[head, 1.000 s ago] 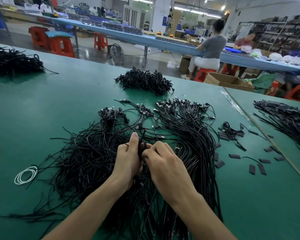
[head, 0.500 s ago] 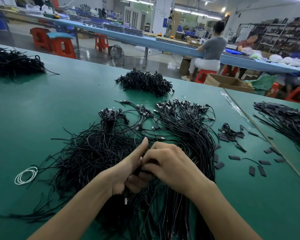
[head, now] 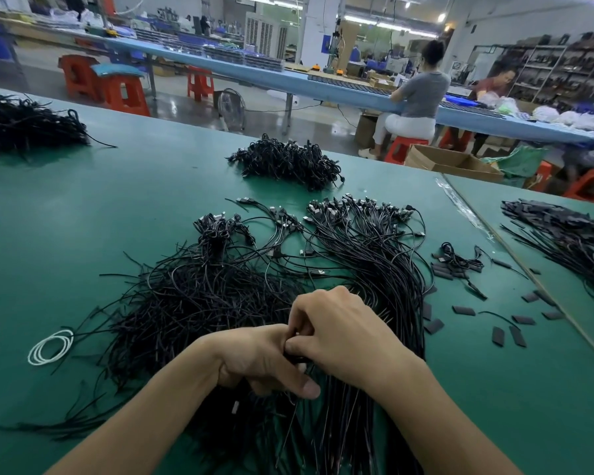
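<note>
A big loose heap of thin black cables (head: 199, 303) with small plug ends lies on the green table (head: 83, 217) in front of me. My left hand (head: 258, 361) is curled low over the heap and grips a black cable; its thumb points right. My right hand (head: 343, 330) meets it from the right and pinches the same cable (head: 297, 358) between thumb and fingers. Most of the held piece is hidden between the two hands. A straighter bundle of cables (head: 374, 255) fans out beyond my right hand.
A neat pile of coiled black cables (head: 285, 162) sits farther back, another (head: 24, 123) at the far left. A white wire ring (head: 50, 346) lies left. Short black sleeve pieces (head: 494, 323) are scattered right, near more cables (head: 570, 241). People sit at a blue bench behind.
Both hands have drawn back toward me and dropped lower onto the heap. My left hand has rolled over, its thumb going from upright to pointing right.
</note>
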### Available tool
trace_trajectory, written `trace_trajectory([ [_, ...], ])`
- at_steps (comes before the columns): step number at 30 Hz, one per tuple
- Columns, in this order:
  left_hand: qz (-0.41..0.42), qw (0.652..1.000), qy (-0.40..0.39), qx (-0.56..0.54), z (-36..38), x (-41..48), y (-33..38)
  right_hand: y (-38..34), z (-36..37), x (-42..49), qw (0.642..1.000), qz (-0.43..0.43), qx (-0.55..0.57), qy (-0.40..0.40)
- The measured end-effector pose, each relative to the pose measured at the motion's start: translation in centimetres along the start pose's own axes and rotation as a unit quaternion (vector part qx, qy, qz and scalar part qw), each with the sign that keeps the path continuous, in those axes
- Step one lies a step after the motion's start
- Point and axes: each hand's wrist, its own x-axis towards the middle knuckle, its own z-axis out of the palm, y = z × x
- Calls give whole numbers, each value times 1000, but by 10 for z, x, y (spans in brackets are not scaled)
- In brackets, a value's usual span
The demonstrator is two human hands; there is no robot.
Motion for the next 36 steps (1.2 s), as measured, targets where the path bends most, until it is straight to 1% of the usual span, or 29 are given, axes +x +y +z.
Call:
trace_trajectory([
  [3, -29, 998, 51, 24, 2, 2, 2, -2, 1, -2, 1000, -27, -3, -2],
  [7, -43, 994, 87, 43, 6, 6, 2, -3, 2, -2, 998, -57, 8, -15],
  [11, -45, 993, 104, 36, 8, 9, 0, -5, 3, -1, 996, -85, -26, -20],
  [14, -44, 992, 108, 40, 11, 8, 0, -6, 2, -1, 994, -99, -29, -23],
  [16, -34, 992, 117, 22, 11, 7, 1, -6, 2, -2, 994, -107, -30, -19],
  [18, -11, 989, 143, -40, 10, 7, -2, -4, 3, -4, 993, -110, -31, 7],
  [20, 36, 975, 164, -145, 9, 7, -4, -1, 5, -5, 993, -105, -20, 53],
  [24, 106, 920, 184, -329, 7, 13, -1, 9, 11, -3, 982, -54, 40, 174],
  [26, 146, 898, 186, -371, 7, 17, 0, 12, 13, 0, 968, -11, 101, 230],
  [29, 191, 894, 205, -349, 7, 20, -1, 14, 14, 2, 924, 38, 223, 308],
  [30, 200, 898, 225, -321, 6, 22, -1, 13, 15, 3, 909, 47, 250, 329],
  [31, 206, 905, 259, -268, 6, 23, 0, 12, 15, 4, 898, 55, 269, 344],
  [33, 207, 914, 328, -122, 7, 24, 4, 10, 19, 6, 876, 68, 329, 346],
  [34, 210, 910, 351, -74, 7, 25, 4, 9, 22, 8, 862, 73, 378, 332],
  [35, 215, 903, 367, -63, 8, 25, 4, 8, 24, 9, 844, 77, 429, 313],
  [36, 227, 896, 374, -81, 9, 25, 4, 8, 25, 9, 823, 81, 478, 295],
])
